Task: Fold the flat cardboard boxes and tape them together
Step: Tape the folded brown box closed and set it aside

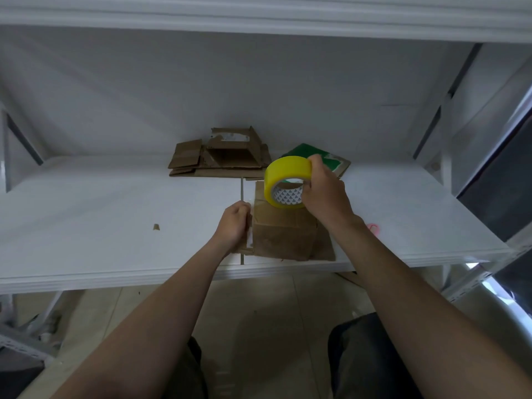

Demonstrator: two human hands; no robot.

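A small folded brown cardboard box stands near the front edge of the white shelf board. My right hand grips a yellow tape roll just above the box's far top edge. My left hand is curled against the box's left side, and whether it pinches a clear strip of tape there is too faint to tell. A flat brown cardboard piece lies under and to the right of the box.
Flattened and half-open cardboard boxes lie at the back of the shelf. A green-faced flat carton sits behind the tape roll. A small cardboard scrap lies to the left. A pink object peeks out beside my right forearm. An upper shelf overhangs.
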